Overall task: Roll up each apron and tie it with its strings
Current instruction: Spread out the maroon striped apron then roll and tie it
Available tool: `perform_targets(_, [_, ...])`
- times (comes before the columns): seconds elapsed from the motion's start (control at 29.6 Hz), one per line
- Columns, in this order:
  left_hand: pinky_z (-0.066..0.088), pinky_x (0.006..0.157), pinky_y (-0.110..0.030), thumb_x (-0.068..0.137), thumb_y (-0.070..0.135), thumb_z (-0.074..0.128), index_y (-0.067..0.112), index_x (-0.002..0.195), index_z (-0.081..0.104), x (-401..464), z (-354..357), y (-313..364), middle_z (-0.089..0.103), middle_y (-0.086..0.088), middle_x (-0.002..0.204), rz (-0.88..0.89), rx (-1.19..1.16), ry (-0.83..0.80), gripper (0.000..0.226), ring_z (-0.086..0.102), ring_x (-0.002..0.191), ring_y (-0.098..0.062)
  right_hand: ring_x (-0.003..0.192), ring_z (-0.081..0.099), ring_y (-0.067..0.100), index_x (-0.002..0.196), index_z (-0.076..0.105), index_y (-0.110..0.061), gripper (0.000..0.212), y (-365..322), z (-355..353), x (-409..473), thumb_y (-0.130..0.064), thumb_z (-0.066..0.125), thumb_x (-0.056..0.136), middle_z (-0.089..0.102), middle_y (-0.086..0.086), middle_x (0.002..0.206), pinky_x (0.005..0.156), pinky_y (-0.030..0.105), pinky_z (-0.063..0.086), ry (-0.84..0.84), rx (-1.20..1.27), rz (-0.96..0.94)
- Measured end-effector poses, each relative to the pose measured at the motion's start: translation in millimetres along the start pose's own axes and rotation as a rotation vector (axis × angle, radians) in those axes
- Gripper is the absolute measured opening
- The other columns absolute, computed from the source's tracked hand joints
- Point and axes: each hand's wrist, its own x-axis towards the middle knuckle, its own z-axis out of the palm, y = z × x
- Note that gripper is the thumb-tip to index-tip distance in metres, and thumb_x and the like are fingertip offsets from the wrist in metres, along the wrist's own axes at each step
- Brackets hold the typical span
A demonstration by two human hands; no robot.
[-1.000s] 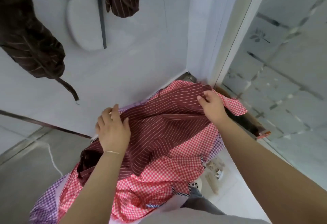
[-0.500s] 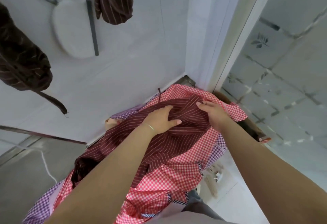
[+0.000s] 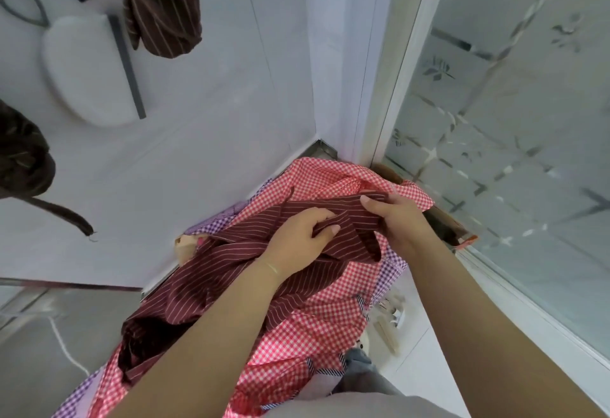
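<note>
Here we see no readable writing. The maroon striped apron [image 3: 231,272] lies across a red checked cloth [image 3: 317,328] near the glass door [image 3: 515,140] on the right. Our left hand [image 3: 297,236] pinches a fold; our right hand [image 3: 396,216] grips its far edge.

Both bare forearms reach forward from the lower edge of the view, wrists close together. The left hand [image 3: 297,236] has its fingers curled around a fold of striped cloth, thumb on top. The right hand [image 3: 396,219], just beside it, pinches the same cloth between thumb and fingers.
</note>
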Motion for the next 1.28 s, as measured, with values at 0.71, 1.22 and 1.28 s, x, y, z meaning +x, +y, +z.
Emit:
perform_targets(0.71, [0.038,0.072,-0.007,0.085,0.010,0.070,0.022,0.086,0.058,-104.9,-65.9,69.8,0.054,0.015,0.083,0.424,-0.105,0.534,0.016,0.050,0.076,0.007,0.087,0.069,0.013,0.098,0.067,-0.028,0.020,-37.5,69.6,-160.7,-0.015,0.051,0.098,0.073,-0.006,0.094,0.083,0.032,0.054,-0.114,-0.698,-0.704])
perform_targets(1.22, [0.044,0.075,-0.015,0.082,0.023,0.073,0.012,0.084,0.073,-148.3,-92.1,91.1,0.053,0.006,0.092,0.555,0.047,0.475,0.011,0.053,0.080,-0.005,0.075,0.065,0.005,0.095,0.059,-0.037,0.018,-26.3,74.3,-237.8,-0.020,0.062,0.089,0.070,-0.011,0.083,0.070,0.023,0.053,0.036,-0.690,-0.772])
perform_targets(1.28, [0.043,0.077,-0.011,0.085,0.019,0.070,0.013,0.083,0.071,-153.5,-98.0,96.4,0.055,0.008,0.096,0.582,0.042,0.517,0.006,0.054,0.084,-0.003,0.065,0.062,0.007,0.095,0.058,-0.031,0.019,-24.2,65.2,-234.1,-0.016,0.066,0.086,0.068,-0.011,0.076,0.062,0.028,0.052,0.029,-0.788,-0.682])
